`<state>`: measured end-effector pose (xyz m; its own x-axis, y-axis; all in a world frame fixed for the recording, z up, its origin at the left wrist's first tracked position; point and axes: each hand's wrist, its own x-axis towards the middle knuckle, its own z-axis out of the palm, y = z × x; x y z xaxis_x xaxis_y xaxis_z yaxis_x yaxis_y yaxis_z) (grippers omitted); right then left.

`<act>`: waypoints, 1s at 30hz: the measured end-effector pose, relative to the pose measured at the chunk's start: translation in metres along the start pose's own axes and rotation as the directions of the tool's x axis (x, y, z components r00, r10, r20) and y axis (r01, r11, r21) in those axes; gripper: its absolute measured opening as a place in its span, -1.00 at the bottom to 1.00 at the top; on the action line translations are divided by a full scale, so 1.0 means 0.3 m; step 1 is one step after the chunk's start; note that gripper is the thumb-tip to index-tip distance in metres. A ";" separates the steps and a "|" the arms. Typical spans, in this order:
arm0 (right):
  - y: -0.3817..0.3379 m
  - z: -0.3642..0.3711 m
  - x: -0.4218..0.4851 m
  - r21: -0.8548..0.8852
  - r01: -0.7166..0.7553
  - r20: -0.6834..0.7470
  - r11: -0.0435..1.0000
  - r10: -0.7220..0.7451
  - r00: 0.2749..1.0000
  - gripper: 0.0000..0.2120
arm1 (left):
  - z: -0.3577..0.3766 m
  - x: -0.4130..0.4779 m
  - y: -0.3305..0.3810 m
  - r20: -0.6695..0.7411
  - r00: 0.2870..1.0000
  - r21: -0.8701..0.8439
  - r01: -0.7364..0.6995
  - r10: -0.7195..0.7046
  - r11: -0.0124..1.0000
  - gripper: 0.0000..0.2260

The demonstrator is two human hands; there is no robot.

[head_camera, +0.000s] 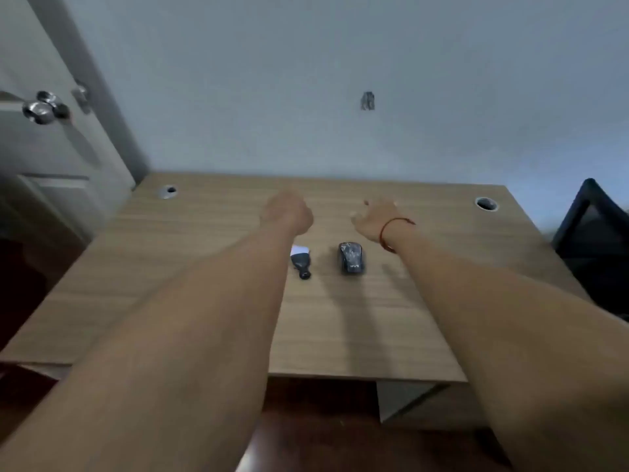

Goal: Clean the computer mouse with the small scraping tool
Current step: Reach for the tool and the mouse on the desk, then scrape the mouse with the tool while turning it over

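Observation:
A dark computer mouse (351, 257) lies on the wooden desk (211, 301), near its middle. To its left lies the small scraping tool (300, 262), with a black handle and a pale blade pointing away from me. Both my arms stretch out over the desk. My left hand (287, 212) hovers beyond the scraper with its fingers curled in, holding nothing that I can see. My right hand (376, 218), with a red string on the wrist, floats beyond the mouse with fingers apart and empty. Neither hand touches either object.
Two round cable holes sit at the desk's far corners (168, 191) (486, 204). A wall stands right behind the desk. A door with a metal knob (42, 110) is at the left. A dark chair (595, 240) stands at the right edge.

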<state>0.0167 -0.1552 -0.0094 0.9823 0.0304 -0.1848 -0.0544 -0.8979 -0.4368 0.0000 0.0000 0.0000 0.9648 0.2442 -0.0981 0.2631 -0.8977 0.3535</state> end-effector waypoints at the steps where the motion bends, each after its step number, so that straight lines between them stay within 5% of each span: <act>1: 0.019 0.048 0.012 -0.006 -0.023 0.036 1.000 0.024 0.999 -0.50 | 0.038 0.005 -0.013 0.044 0.998 0.030 0.033 -0.034 0.999 -0.69; 6: 0.129 0.283 0.080 0.004 -0.060 0.045 0.998 0.060 0.997 -0.48 | 0.295 0.054 -0.098 0.105 0.987 0.069 0.111 -0.118 0.991 -0.72; 9: 0.186 0.411 0.116 0.031 -0.115 0.047 0.993 0.113 0.992 -0.14 | 0.420 0.073 -0.159 0.098 0.981 0.012 0.169 -0.169 0.986 -0.80; 12: 0.237 0.525 0.126 0.086 -0.149 -0.029 0.985 0.151 0.988 -0.02 | 0.529 0.088 -0.207 0.057 0.981 0.000 0.187 -0.187 0.982 -0.66; 15: 0.266 0.595 0.135 0.095 -0.123 -0.193 0.988 0.140 0.971 -0.12 | 0.600 0.104 -0.236 -0.081 0.974 -0.049 0.208 -0.211 0.977 -0.46; 20: 0.275 0.645 0.130 0.140 -0.087 -0.358 0.986 0.132 0.924 -0.37 | 0.669 0.091 -0.243 -0.236 0.958 -0.104 0.141 -0.162 0.985 -0.59; 25: 0.313 0.684 0.065 0.192 0.012 -0.383 0.981 0.064 0.921 -0.37 | 0.720 0.032 -0.269 -0.404 0.908 -0.213 0.025 -0.111 0.977 -0.68; 30: 0.350 0.722 -0.031 0.236 0.104 -0.402 0.966 0.000 0.916 -0.37 | 0.758 -0.057 -0.266 -0.540 0.839 -0.506 -0.256 -0.071 0.824 -0.78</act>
<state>-0.0369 -0.1545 -0.2442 0.9716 -0.1482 0.1845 0.0072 -0.7606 -0.6492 -0.0379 -0.0161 -0.2381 0.7916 0.4664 0.3948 -0.0294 -0.6163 0.7869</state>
